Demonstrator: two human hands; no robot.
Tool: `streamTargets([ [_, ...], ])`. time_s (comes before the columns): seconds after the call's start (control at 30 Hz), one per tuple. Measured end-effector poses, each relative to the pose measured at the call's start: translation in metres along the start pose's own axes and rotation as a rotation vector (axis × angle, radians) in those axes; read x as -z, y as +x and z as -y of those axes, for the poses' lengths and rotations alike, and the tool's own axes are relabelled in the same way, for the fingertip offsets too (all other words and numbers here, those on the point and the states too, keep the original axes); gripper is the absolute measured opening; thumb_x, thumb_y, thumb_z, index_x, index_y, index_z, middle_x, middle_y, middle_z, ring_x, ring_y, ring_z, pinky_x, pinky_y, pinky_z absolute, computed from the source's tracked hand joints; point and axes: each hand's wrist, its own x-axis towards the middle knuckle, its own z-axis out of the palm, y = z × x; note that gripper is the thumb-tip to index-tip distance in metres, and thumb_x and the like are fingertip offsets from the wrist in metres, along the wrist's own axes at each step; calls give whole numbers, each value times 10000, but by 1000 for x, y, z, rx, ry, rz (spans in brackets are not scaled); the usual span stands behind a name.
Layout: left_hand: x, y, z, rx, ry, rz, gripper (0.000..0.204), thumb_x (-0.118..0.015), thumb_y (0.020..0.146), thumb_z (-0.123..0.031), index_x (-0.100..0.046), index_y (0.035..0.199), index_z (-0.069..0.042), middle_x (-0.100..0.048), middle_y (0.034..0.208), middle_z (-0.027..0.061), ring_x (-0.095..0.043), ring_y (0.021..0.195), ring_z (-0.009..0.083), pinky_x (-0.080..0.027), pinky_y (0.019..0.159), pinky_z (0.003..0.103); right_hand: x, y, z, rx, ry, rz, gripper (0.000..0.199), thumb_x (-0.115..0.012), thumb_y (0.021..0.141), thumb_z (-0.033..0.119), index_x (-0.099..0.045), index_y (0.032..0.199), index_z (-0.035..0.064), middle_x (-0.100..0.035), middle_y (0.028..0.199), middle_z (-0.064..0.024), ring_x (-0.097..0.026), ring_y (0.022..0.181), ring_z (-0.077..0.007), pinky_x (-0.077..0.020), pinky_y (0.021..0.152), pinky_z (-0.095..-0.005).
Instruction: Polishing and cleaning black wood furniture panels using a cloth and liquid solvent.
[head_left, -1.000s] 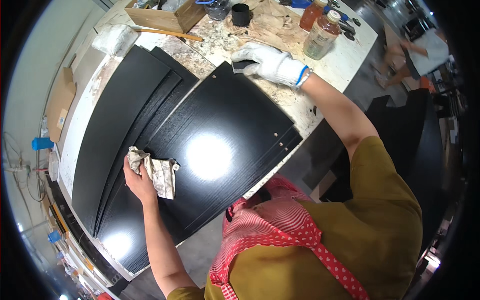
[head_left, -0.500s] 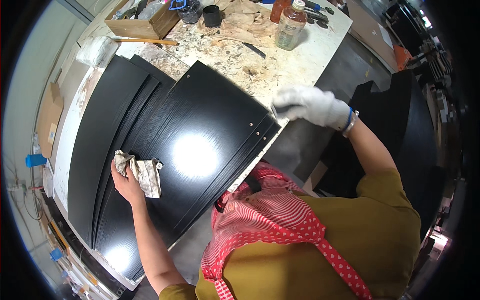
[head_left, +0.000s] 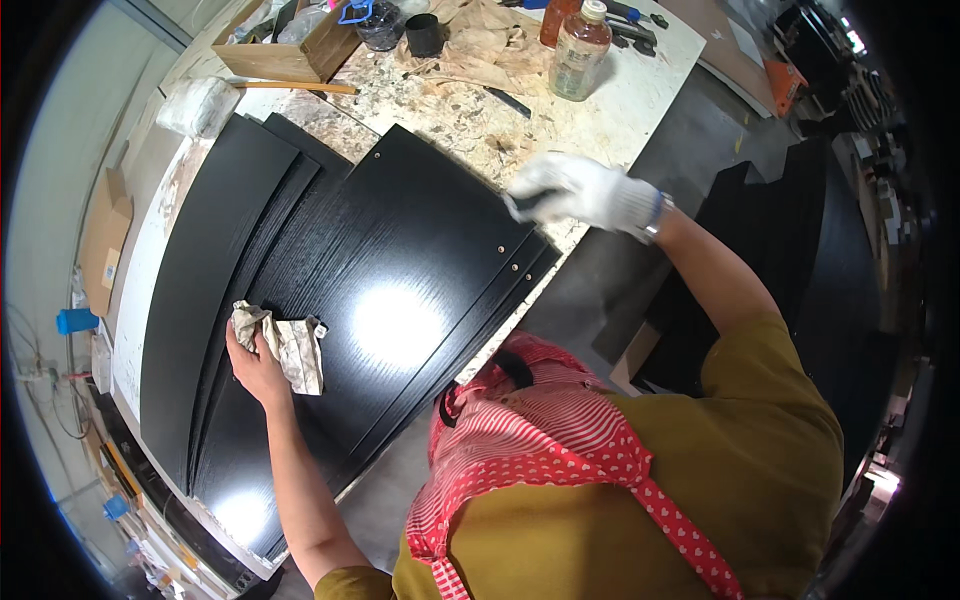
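Observation:
Several glossy black panels point(head_left: 330, 260) lie overlapping on the worktable; the top one has small screw holes near two corners. My bare left hand point(head_left: 257, 368) is closed on a crumpled, stained cloth point(head_left: 290, 350) that rests on the black surface. At the panel's far right edge is my right hand point(head_left: 585, 195), in a white knitted glove and blurred by motion. Its fingers are curled round a small dark pad point(head_left: 535, 203), partly hidden; its exact kind is unclear.
Farther back on the paint-stained worktable point(head_left: 450, 125) stand a wooden box point(head_left: 290, 58) of odds and ends, a black cup point(head_left: 424, 35) and a glass bottle point(head_left: 580, 52). A wrapped white bundle point(head_left: 198, 106) lies at left. More black panels point(head_left: 770, 250) stand right of me.
My right hand has moved left, from beyond the panel's right corner to over its edge, keeping the dark pad. The left hand and cloth stay nearly in place.

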Motion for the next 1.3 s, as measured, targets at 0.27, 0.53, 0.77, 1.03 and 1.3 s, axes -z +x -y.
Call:
streamTargets([
  [0.27,1,0,-1,-21,-1,-5,486,-609,973,-178,-521,1403,30,-639,1305,226,-618,1206,379,-457,1029,423,18,52,10,348,-482,-33,432,-750,834,27,-671,1258,40,-639,1282,-108,-615,1195,-226,-470,1056,-332],
  [0.53,0,-1,1,13,-3,0,496,-613,973,-188,-518,1406,35,-634,1318,228,-609,1222,377,-449,1040,427,-9,23,-13,208,119,-67,413,-770,845,65,-669,1244,29,-642,1215,-101,-612,1158,-213,-488,1013,-322],
  [0.77,1,1,-3,9,10,14,497,-614,979,-206,-521,1405,33,-623,1338,225,-597,1234,380,-440,1046,426,-26,-83,-5,237,-741,-254,422,-781,841,147,-665,1235,48,-640,1228,-150,-613,1165,-303,-470,1042,-366],
  [1.03,5,0,-7,22,-43,43,506,-620,983,-232,-521,1417,9,-619,1355,209,-592,1246,362,-439,1049,414,-102,-47,-46,306,-710,-779,441,-796,816,170,-652,1224,86,-629,1147,-161,-627,1055,-343,-535,917,-411],
  [1.3,2,3,6,-79,-7,30,516,-624,971,-219,-513,1411,28,-602,1365,215,-564,1264,378,-416,1071,444,-162,-49,-29,340,-579,-835,469,-794,804,86,-633,1244,74,-591,1192,-137,-628,1082,-328,-524,953,-401],
])
